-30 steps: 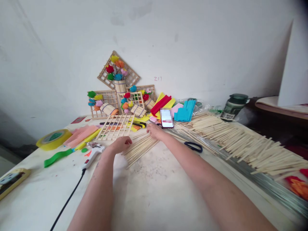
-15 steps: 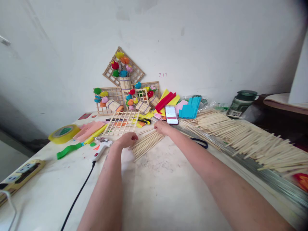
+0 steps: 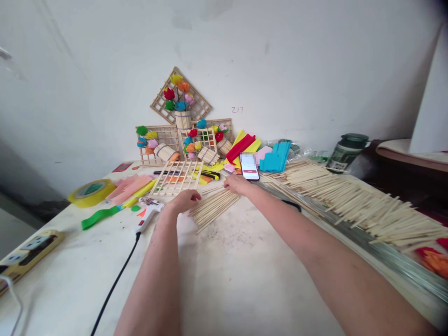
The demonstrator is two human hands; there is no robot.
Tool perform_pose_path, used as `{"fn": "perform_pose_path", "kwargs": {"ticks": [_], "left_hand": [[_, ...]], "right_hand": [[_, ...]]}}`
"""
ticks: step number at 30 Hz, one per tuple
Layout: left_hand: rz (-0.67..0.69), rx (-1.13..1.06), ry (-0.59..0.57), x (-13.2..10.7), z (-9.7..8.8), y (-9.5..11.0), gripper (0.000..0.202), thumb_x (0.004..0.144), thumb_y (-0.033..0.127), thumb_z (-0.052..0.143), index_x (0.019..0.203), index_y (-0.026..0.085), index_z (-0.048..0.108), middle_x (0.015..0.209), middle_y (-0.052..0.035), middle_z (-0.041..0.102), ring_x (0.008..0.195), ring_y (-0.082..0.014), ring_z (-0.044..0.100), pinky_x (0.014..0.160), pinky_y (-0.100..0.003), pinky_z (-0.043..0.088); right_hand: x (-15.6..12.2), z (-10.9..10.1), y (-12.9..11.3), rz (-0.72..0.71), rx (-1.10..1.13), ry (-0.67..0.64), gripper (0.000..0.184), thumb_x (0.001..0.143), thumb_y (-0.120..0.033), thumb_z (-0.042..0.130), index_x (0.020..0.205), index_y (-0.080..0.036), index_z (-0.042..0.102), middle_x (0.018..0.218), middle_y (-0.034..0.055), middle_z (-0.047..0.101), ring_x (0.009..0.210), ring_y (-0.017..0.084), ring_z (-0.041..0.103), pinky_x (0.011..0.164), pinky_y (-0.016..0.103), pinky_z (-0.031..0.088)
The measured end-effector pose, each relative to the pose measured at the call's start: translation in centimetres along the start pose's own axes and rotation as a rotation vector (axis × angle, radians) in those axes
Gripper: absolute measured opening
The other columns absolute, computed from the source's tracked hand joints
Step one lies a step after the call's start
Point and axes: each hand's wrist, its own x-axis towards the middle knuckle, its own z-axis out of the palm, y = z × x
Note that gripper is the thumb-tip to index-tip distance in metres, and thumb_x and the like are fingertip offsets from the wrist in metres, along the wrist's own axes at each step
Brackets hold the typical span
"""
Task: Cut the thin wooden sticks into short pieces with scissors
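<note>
The stick bundle (image 3: 214,208) lies at frame centre, just below the lattice panel (image 3: 177,178). The left hand (image 3: 185,200), fingers curled, touches its left edge; the right hand (image 3: 238,184) covers its upper end. Grip of the 2 hands: cannot tell.

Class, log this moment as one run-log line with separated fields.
left hand: on stick bundle, left edge | right hand: on its far end | beside: wooden lattice, glue gun
</note>
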Motion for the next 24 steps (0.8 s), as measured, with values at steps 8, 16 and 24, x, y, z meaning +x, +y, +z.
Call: {"fn": "perform_pose_path", "kwargs": {"ticks": [8, 16, 24], "left_hand": [[0.038, -0.143, 0.006, 0.3, 0.1, -0.6, 0.032, 0.063, 0.016, 0.044, 0.092, 0.016, 0.058, 0.073, -0.0006, 0.058, 0.058, -0.0100, 0.052, 0.053, -0.020, 0.040], [0.075, -0.160, 0.134, 0.2, -0.6, -0.3, 0.026, 0.066, 0.025, 0.050, 0.086, 0.014, 0.062, 0.078, -0.0034, 0.064, 0.071, -0.0120, 0.057, 0.065, -0.021, 0.043], [-0.009, -0.191, 0.036, -0.7, -1.6, 1.3, 0.030, 0.063, 0.037, 0.056, 0.082, 0.016, 0.065, 0.065, -0.0009, 0.062, 0.053, -0.0091, 0.050, 0.047, -0.019, 0.038]], "right_hand": [[0.4, 0.5, 0.5, -0.089, -0.021, 0.002, 0.025, 0.076, -0.017, 0.047, 0.090, -0.021, 0.067, 0.097, 0.0076, 0.063, 0.092, 0.020, 0.056, 0.074, 0.026, 0.038], [0.3, 0.5, 0.8, -0.119, -0.016, 0.053, 0.021, 0.075, -0.018, 0.048, 0.089, -0.020, 0.064, 0.093, 0.0051, 0.063, 0.087, 0.018, 0.056, 0.069, 0.025, 0.037], [0.3, -0.6, 1.4, -0.172, 0.067, 0.228, 0.015, 0.077, -0.028, 0.053, 0.085, -0.023, 0.065, 0.090, 0.0005, 0.065, 0.086, 0.015, 0.055, 0.070, 0.022, 0.036]]}}
